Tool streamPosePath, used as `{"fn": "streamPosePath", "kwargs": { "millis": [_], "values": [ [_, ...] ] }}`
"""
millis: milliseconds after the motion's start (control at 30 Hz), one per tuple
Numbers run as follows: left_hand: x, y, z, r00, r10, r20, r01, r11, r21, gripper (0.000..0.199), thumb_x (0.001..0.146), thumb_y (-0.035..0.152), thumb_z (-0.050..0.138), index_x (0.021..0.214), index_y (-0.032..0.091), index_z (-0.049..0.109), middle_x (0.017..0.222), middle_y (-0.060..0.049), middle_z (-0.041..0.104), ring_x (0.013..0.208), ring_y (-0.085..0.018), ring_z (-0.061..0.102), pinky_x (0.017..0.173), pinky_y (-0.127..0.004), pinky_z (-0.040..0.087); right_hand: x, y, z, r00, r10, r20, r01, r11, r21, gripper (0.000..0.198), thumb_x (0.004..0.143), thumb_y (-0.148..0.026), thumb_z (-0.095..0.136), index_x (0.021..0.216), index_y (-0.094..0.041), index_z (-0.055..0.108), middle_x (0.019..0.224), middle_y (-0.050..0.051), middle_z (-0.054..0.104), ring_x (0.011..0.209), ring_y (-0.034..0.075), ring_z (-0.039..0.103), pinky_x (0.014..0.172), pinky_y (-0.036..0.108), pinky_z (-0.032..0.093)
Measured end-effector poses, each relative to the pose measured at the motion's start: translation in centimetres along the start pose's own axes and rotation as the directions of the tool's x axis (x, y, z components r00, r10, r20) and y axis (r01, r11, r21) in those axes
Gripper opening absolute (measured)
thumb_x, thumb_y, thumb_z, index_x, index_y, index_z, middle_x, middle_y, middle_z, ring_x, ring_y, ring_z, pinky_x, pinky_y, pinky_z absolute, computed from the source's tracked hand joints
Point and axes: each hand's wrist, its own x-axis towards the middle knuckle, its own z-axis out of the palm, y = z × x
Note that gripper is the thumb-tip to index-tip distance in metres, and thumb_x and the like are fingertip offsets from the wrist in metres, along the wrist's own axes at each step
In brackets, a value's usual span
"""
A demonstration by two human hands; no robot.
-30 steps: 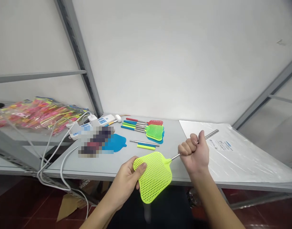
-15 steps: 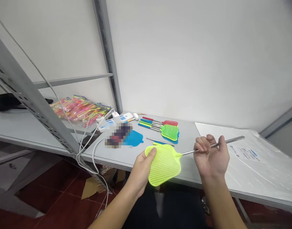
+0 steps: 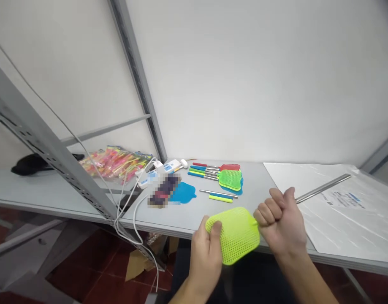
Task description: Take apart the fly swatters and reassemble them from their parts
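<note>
My left hand (image 3: 209, 249) pinches the far corner of a yellow-green fly swatter head (image 3: 240, 236), thumb on top of its mesh. My right hand (image 3: 280, 219) is closed in a fist around the swatter's metal rod (image 3: 323, 188) near the neck. The rod's bare end sticks out past the thumb, up to the right. On the table beyond my hands lie a yellow grip sleeve (image 3: 221, 198), a blue grip sleeve (image 3: 223, 195) and a thin metal rod (image 3: 209, 192). Behind these, a pile of fly swatters (image 3: 230, 179) in green, blue and red has handles pointing left.
A blue swatter head (image 3: 185, 193) lies beside a blurred-out item (image 3: 164, 191). Power strips (image 3: 147, 179) with white cables (image 3: 135, 219) stand by the metal shelf post (image 3: 70, 169). Bagged colourful goods (image 3: 118, 162) are at left. A white wrapped sheet (image 3: 348, 228) covers the table's right side.
My right hand has slid down the rod to the swatter's neck and closed into a fist, so more rod shows past it. My left hand still holds the head. The view has shifted slightly.
</note>
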Motion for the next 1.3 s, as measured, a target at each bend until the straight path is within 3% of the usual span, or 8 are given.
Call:
{"fn": "streamPosePath", "kwargs": {
  "millis": [167,333,467,600,700,933,1100,1300],
  "values": [
    [0.6,-1.7,-1.9,0.994,-0.048,-0.099,0.044,0.998,-0.044,0.04,0.088,0.059,0.05,0.083,0.02,0.055,0.072,-0.003,0.062,0.065,-0.017,0.056,0.059,-0.026,0.042,0.4,-2.0,-0.9,0.999,-0.031,-0.03,0.031,0.999,0.012,0.052,0.09,-0.061,0.044,0.057,-0.022,0.035,0.042,-0.01,0.014,0.041,0.008,0.005,0.039,0.028,0.006],
    [4.0,-2.6,-7.1,0.896,-0.242,-0.373,0.139,0.949,-0.283,0.045,0.087,0.059,0.054,0.113,0.023,0.056,0.098,-0.004,0.069,0.081,-0.019,0.064,0.067,-0.026,0.048,4.6,-7.8,-3.3,0.899,-0.414,-0.144,0.418,0.908,0.001,0.057,0.101,-0.045,0.017,0.052,-0.021,0.034,0.036,-0.006,0.02,0.034,0.007,0.016,0.039,0.028,0.011],
    [4.6,-2.2,-6.4,0.97,-0.244,-0.018,0.227,0.926,-0.303,0.044,0.086,0.052,0.06,0.117,0.021,0.055,0.105,-0.005,0.069,0.089,-0.019,0.065,0.076,-0.027,0.048,5.7,-4.2,-2.3,0.994,0.003,0.107,0.032,0.943,-0.332,0.042,0.09,-0.049,0.052,0.06,-0.022,0.044,0.043,-0.01,0.021,0.039,0.007,0.014,0.04,0.027,0.011],
    [5.7,-1.5,-4.9,0.97,-0.202,0.138,0.231,0.942,-0.244,0.043,0.087,0.055,0.056,0.105,0.016,0.057,0.094,-0.007,0.069,0.084,-0.02,0.065,0.073,-0.028,0.049,4.0,1.2,-1.0,0.916,0.29,0.276,0.075,0.553,-0.83,0.026,0.08,-0.044,0.069,0.074,-0.02,0.059,0.056,-0.006,0.042,0.05,0.01,0.034,0.045,0.023,0.027],
    [7.4,-1.6,-5.8,0.967,-0.171,0.187,0.194,0.975,-0.111,0.045,0.084,0.058,0.057,0.095,0.015,0.059,0.082,-0.005,0.067,0.077,-0.02,0.065,0.069,-0.029,0.05,3.1,3.2,-0.8,0.85,0.412,0.328,0.141,0.423,-0.895,0.026,0.078,-0.04,0.071,0.068,-0.019,0.058,0.064,-0.003,0.051,0.058,0.012,0.041,0.05,0.023,0.033],
    [7.0,-4.2,-8.4,0.979,0.061,-0.194,-0.021,0.98,0.2,0.042,0.091,0.046,0.052,0.123,0.018,0.049,0.116,-0.012,0.054,0.108,-0.026,0.053,0.094,-0.041,0.041,5.8,7.7,0.2,0.885,0.461,0.067,-0.16,0.437,-0.885,0.034,0.082,-0.05,0.062,0.076,-0.021,0.044,0.049,-0.013,0.028,0.042,0.005,0.016,0.038,0.018,0.013],
    [6.2,-5.3,-8.9,0.917,0.382,0.116,-0.32,0.53,0.785,0.037,0.091,0.026,0.052,0.128,0.021,0.049,0.129,-0.013,0.05,0.12,-0.03,0.044,0.102,-0.049,0.035,9.2,11.8,1.6,0.84,0.538,0.074,-0.208,0.444,-0.872,0.032,0.078,-0.045,0.065,0.078,-0.021,0.044,0.05,-0.012,0.033,0.041,0.004,0.016,0.037,0.017,0.012],
    [8.6,-6.6,-8.8,0.938,0.306,0.162,-0.293,0.453,0.842,0.043,0.092,0.023,0.05,0.134,0.017,0.042,0.137,-0.017,0.045,0.128,-0.032,0.041,0.103,-0.051,0.036,11.5,14.6,2.4,0.772,0.635,0.03,-0.26,0.358,-0.897,0.034,0.078,-0.047,0.063,0.074,-0.02,0.043,0.053,-0.011,0.035,0.041,0.003,0.017,0.036,0.017,0.014]
  ]
}}
